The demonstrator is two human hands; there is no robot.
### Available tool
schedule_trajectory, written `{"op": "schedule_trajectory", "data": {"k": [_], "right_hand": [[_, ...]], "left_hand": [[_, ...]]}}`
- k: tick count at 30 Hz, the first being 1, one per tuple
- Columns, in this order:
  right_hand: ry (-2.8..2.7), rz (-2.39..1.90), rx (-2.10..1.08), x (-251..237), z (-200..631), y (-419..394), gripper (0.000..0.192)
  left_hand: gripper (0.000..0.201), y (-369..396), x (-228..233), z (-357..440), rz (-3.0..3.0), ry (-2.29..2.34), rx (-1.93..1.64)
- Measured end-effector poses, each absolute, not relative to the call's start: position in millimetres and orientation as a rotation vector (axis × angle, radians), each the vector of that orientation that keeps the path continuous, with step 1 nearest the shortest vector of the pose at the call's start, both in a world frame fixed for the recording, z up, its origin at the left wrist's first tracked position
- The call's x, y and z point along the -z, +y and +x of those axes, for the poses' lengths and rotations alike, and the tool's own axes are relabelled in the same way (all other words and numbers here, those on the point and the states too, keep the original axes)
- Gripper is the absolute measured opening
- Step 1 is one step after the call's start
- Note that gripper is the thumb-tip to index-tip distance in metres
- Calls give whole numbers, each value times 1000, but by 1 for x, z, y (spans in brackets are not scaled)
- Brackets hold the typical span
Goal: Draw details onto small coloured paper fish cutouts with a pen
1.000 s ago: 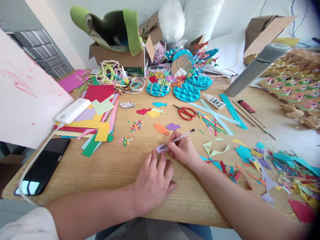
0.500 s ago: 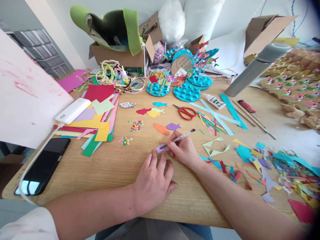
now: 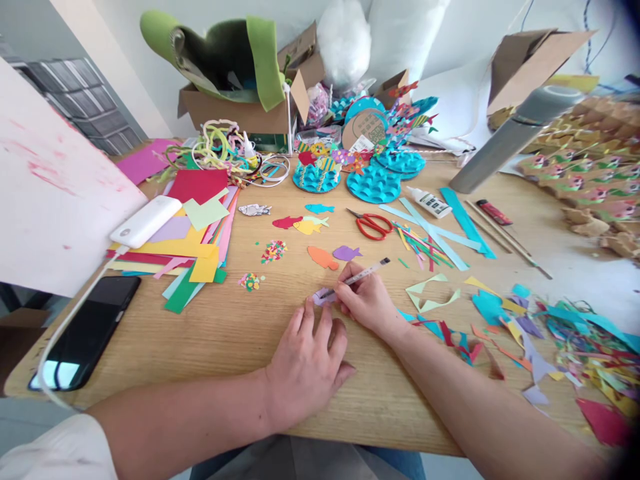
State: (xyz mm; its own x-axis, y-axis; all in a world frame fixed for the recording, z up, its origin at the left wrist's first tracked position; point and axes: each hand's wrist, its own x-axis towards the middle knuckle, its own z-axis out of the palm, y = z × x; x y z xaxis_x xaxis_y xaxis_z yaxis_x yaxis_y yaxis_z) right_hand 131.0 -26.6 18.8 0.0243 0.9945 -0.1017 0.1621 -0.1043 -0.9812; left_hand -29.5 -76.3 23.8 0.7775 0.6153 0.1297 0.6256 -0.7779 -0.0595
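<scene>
Pinched in my right hand (image 3: 369,301) is a slim clear-barrelled pen (image 3: 371,269), its tip on a small lilac paper piece (image 3: 319,295). My left hand (image 3: 309,360) lies palm down, fingertips pressing the lower edge of that piece against the table; its fingers are stretched out and partly cover it. Just beyond are an orange paper fish (image 3: 322,257) and a purple paper fish (image 3: 347,253). Farther back lie a yellow fish (image 3: 307,227), a red fish (image 3: 286,223), a blue fish (image 3: 319,209) and a patterned grey-white fish (image 3: 254,210).
Red-handled scissors (image 3: 375,227), a glue bottle (image 3: 429,202) and paper strips (image 3: 440,233) lie beyond my right hand. Scraps (image 3: 535,360) spread at right. Coloured paper (image 3: 200,187), a power bank (image 3: 145,221) and a phone (image 3: 90,333) are at left. A grey flask (image 3: 515,140) stands behind.
</scene>
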Motion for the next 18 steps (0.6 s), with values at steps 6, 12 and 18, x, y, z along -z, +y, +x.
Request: {"op": "schedule_trajectory", "data": {"k": [6, 12, 18], "right_hand": [[-1266, -1397, -1207, -17, 132, -27, 10], [-1295, -1416, -1184, -16, 133, -26, 10], [-1296, -1390, -1193, -15, 133, -26, 10]], "left_hand": [[56, -76, -23, -29, -2858, -1002, 158], [56, -76, -24, -30, -2865, -1006, 148], [57, -77, -23, -29, -2870, -1016, 149]]}}
